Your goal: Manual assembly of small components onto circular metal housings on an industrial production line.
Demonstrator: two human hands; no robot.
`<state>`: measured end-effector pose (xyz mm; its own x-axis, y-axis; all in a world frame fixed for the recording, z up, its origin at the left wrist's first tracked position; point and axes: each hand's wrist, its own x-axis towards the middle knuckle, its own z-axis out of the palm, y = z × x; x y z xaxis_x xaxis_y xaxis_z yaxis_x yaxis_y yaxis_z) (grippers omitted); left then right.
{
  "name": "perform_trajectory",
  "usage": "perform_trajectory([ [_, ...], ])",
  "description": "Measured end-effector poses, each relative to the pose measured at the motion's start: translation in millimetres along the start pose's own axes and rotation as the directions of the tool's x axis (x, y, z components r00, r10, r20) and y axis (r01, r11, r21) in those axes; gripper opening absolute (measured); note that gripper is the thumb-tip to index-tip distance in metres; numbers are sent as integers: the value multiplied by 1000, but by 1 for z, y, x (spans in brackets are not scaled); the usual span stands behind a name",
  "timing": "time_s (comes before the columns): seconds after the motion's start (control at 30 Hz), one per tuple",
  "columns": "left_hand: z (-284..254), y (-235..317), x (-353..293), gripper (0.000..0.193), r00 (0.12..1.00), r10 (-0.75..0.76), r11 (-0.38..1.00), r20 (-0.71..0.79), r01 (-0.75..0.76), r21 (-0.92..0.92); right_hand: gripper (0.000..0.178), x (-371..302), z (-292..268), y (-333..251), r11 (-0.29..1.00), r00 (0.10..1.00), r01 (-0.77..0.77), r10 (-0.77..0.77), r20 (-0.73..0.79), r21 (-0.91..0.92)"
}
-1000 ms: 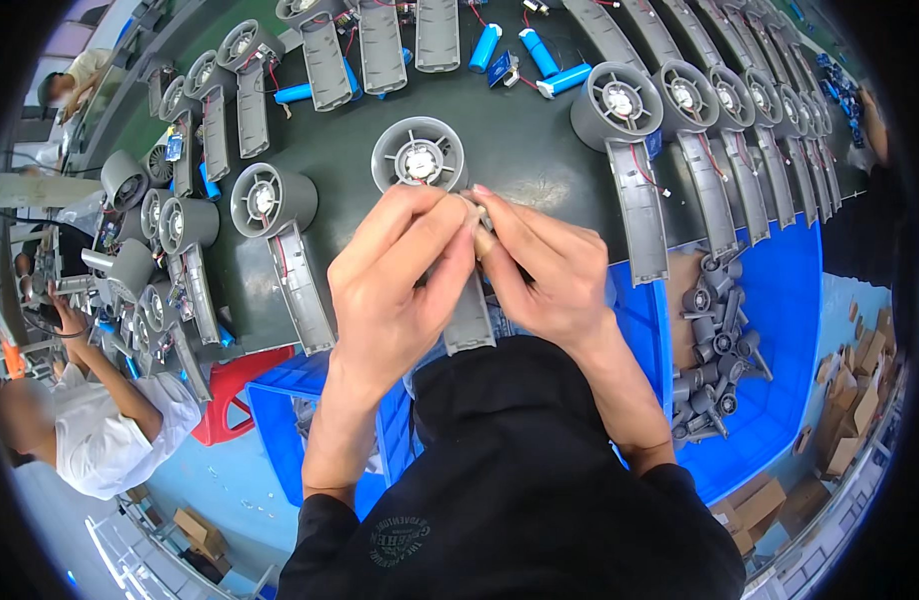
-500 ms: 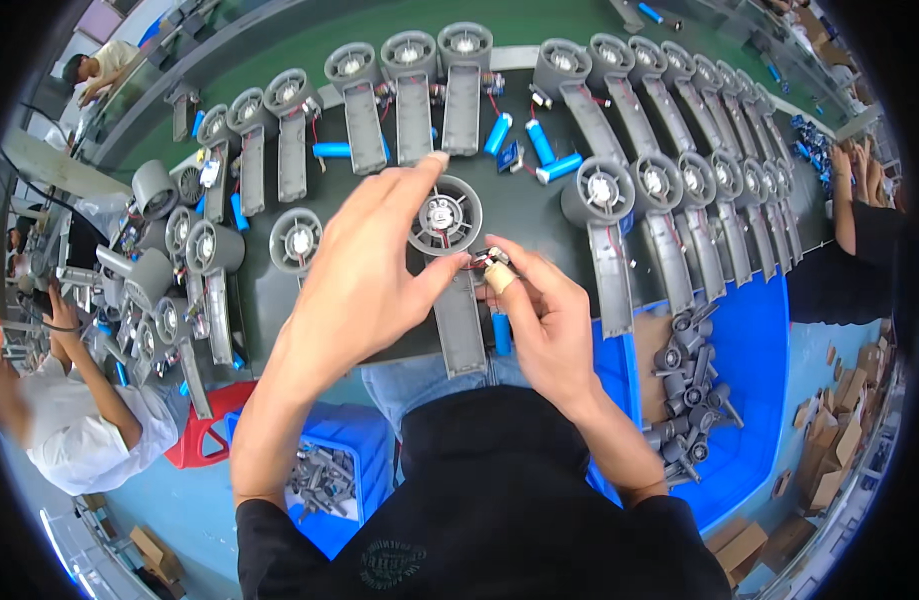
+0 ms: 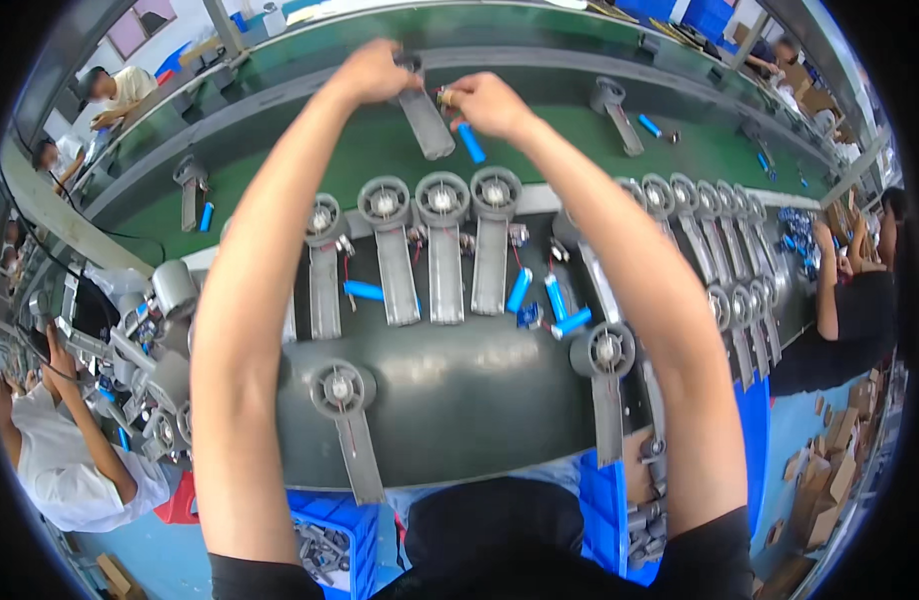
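Left hand: (image 3: pixel 375 74) reached far out over the green conveyor belt (image 3: pixel 540 125), fingers closed round the ring-shaped head of a grey handheld-fan housing (image 3: pixel 426 122).
Held housing: handle slants down and slightly right from the left hand, trough side up; over the belt, contact with it cannot be told.
Right hand: (image 3: pixel 490 104) just right of that housing, fingertips pinched together on a small wired part (image 3: pixel 445 96); its exact kind too small to tell.
Battery: blue cylinder (image 3: pixel 471 143) just below the right hand, beside the held handle, tilted.
Belt, elsewhere: one fan housing (image 3: pixel 189 192) at left with a blue battery alongside; another (image 3: pixel 618 115) at right.
Workbench: dark top (image 3: pixel 460 410); upright trio of fan housings (image 3: pixel 445 262) along the far edge, loose blue batteries (image 3: pixel 557 298) and a small blue circuit board (image 3: pixel 529 316) right of them.
Near edge: one housing (image 3: pixel 352 425) left of centre, another (image 3: pixel 607 395) further right.
Below bench: blue crate (image 3: pixel 355 525) of grey parts.
Neighbours: person in white (image 3: pixel 80 470) at left; person in black (image 3: pixel 860 310) at right.
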<state>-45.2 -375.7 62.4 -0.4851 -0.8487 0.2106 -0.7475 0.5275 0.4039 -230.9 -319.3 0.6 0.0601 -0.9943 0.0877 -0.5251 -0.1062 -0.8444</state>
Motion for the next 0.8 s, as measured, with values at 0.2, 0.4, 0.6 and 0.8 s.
perform_trajectory([
  [0.2,60,-52,33,73,991,-113,990,71,118,-74,38,46,13,46,979,993,-102,109,35,-174],
  [0.4,55,-42,42,63,988,-13,982,-151,41,187,37,10,-139,71,653,848,-440,76,-524,-617],
  [0.6,91,76,108,56,981,170,982,95,-161,-95,36,-39,-261,162,412,762,-646,405,-506,-642],
  [0.8,210,149,161,87,993,102,968,-56,-112,-224,31,-62,-247,186,565,758,-616,238,-607,-548],
])
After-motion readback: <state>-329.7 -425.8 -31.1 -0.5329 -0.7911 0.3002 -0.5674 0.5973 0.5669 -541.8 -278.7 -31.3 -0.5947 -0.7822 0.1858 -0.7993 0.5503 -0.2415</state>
